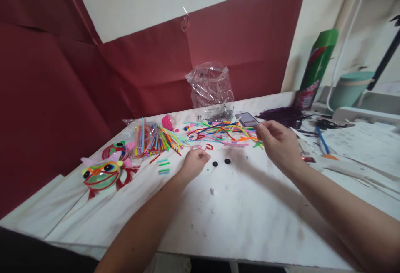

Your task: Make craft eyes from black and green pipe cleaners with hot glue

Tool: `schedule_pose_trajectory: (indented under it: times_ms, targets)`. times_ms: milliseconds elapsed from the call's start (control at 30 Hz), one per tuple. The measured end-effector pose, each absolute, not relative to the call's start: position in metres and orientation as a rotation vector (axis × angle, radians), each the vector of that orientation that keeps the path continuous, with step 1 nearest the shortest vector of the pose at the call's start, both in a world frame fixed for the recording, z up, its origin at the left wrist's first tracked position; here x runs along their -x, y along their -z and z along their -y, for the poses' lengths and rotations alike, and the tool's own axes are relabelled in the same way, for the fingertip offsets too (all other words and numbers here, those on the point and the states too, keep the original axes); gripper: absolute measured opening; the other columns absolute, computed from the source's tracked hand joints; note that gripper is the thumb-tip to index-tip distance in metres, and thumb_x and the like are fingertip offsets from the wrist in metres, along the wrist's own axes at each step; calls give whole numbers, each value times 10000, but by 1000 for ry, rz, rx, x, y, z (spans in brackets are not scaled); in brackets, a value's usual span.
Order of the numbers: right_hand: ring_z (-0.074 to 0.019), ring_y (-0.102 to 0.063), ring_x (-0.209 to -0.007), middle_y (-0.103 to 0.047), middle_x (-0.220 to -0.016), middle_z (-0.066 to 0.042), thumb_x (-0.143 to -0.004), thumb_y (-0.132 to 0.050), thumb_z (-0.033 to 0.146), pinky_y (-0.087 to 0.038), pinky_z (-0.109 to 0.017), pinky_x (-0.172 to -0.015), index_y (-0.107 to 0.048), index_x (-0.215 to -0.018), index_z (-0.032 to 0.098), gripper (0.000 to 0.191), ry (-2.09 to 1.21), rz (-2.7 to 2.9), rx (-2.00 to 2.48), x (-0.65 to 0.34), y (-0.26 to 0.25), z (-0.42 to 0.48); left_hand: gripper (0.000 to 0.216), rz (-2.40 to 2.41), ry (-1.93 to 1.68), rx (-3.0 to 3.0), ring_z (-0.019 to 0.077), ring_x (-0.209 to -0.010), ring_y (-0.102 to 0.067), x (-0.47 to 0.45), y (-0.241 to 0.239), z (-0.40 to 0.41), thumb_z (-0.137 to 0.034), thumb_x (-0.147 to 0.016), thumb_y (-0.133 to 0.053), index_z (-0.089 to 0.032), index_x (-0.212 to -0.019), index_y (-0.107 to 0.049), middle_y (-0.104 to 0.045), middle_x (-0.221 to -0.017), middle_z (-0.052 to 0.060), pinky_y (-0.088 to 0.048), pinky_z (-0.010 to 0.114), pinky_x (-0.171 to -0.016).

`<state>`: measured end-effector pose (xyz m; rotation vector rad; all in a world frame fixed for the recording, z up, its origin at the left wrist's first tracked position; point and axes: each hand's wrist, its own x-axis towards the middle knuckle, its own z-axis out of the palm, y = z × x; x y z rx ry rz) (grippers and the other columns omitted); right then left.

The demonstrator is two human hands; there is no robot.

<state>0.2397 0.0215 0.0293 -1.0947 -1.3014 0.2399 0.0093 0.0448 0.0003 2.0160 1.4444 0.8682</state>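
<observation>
Head view: left hand [194, 164] grip clamped on pink pipe cleaner [196, 147], right hand [278, 142] grip pinched together near table [250, 214] middle.

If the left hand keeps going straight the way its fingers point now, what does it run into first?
Probably the small red bent pipe cleaner just ahead of the left hand, which seems to pinch a pale pink piece. Beyond lies the loose pile of colored pipe cleaners. Depth is hard to judge from this view.

You are not facing any readable text: the green can [317, 63] is showing a red-and-white label too blurred to read, and the phone [248, 119] screen is showing nothing legible.
</observation>
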Motion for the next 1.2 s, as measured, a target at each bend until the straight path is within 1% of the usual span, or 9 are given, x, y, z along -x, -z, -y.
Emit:
schedule_pose_trajectory:
  times_ms: [133,200,300,400,500,600,767,900,1200]
  targets:
    - [-146,-566,-608,-612,-661,-4,-789,-503,305,-429,-251,-563,-585,-801,199,134,-282,1453,1090,-236,-16,-28,130,-1308,-527,-2143,148,-590,-537,-14,-9,-24,-276,-620,-653,-165,-684,-634,-608,-645,-3,-381,235,-553]
    - [-157,-586,-631,-636,-676,-21,-794,-486,304,-436,-255,-571,-596,-806,194,156,-310,1568,1130,-234,-11,-29,257,-1211,-350,-2274,159,-622,-533,-13,-6,-11,-245,-501,-752,-180,-721,-635,-604,-706,-1,-384,242,-584]
    - [-160,-589,-628,-644,-649,-29,-805,-449,304,-431,-251,-566,-597,-779,192,187,-311,1705,1164,-231,-8,-26,89,-1103,-200,-2464,161,-681,-529,-3,8,3,-174,-643,-649,-189,-718,-602,-570,-773,16,-397,250,-653]
    - [-156,-585,-605,-656,-655,-26,-801,-441,305,-421,-247,-543,-596,-778,199,189,-326,1801,1166,-228,-6,-24,99,-1196,-296,-2472,171,-753,-531,15,19,5,-114,-736,-507,-186,-724,-574,-558,-819,35,-403,268,-720]
    - [-151,-576,-564,-659,-652,-21,-794,-427,307,-410,-249,-520,-594,-781,203,198,-351,1863,1190,-227,0,-27,196,-1396,-512,-2415,190,-847,-527,38,19,-3,-87,-738,-462,-184,-869,-571,-567,-908,57,-405,296,-772]
    - [-156,-574,-555,-657,-660,-27,-780,-402,299,-416,-259,-533,-590,-783,196,214,-396,1924,1249,-228,9,-36,225,-1540,-668,-2333,178,-799,-542,53,14,-16,-81,-733,-433,-179,-864,-588,-597,-867,49,-421,285,-731]
    - [-183,-585,-602,-654,-670,-48,-757,-413,315,-425,-280,-572,-603,-725,189,231,-462,2104,1289,-225,24,-43,150,-1516,-591,-2318,166,-655,-562,37,20,-33,-177,-751,-488,-163,-778,-635,-624,-724,25,-431,265,-625]
    - [-179,-581,-600,-658,-686,-55,-769,-394,294,-420,-277,-572,-605,-727,186,242,-456,2150,1275,-221,26,-38,145,-1417,-503,-2405,198,-843,-560,12,35,-40,-176,-740,-538,-185,-844,-639,-620,-905,53,-413,302,-791]
    - [-167,-565,-572,-653,-696,-44,-786,-390,282,-417,-262,-539,-601,-744,209,226,-429,2205,1196,-216,29,-33,194,-1408,-544,-2355,229,-846,-526,12,47,-48,14,-615,-508,-175,-590,-469,-554,-720,72,-404,341,-805]
